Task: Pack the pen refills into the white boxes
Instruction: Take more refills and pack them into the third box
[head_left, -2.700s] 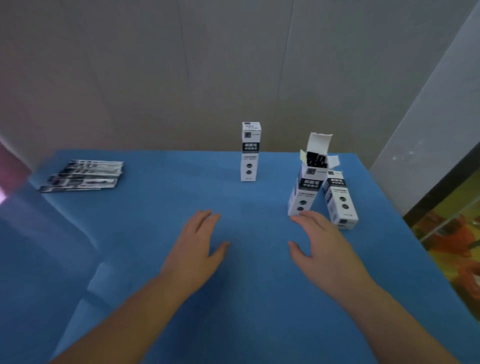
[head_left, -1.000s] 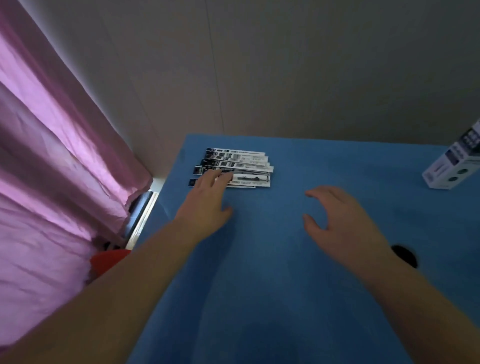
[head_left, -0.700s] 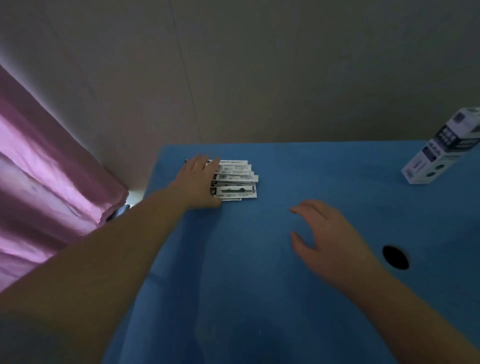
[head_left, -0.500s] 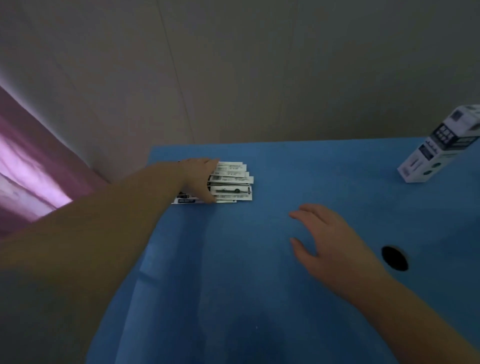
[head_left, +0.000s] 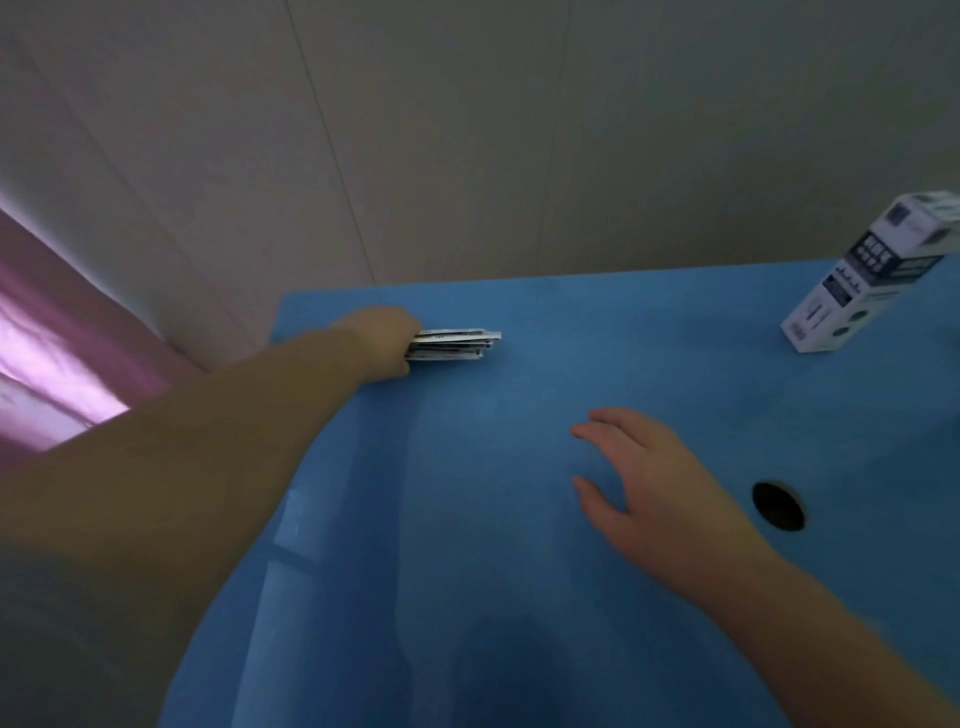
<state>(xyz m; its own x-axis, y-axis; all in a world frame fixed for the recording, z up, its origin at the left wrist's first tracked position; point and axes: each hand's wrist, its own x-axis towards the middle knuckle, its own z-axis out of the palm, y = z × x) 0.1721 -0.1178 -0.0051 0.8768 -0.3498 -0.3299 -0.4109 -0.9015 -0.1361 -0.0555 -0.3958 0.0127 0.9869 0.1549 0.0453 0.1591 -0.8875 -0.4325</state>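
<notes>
A stack of flat pen refill packets (head_left: 457, 343) sits at the far left corner of the blue table (head_left: 519, 571). My left hand (head_left: 382, 345) grips the stack's left end, and the packets stick out edge-on to the right of it. My right hand (head_left: 654, 478) hovers over the middle of the table with its fingers spread and relaxed, holding nothing. One white box with black print (head_left: 862, 283) stands at the far right, its top closed.
A round dark hole (head_left: 777, 505) sits in the table just right of my right wrist. A pink curtain (head_left: 57, 353) hangs off the table's left side. A pale wall runs behind the table's far edge.
My left hand reached across to the packets, first lying flat on them, and now has them gathered in its grip and tilted on edge. My right hand has barely moved.
</notes>
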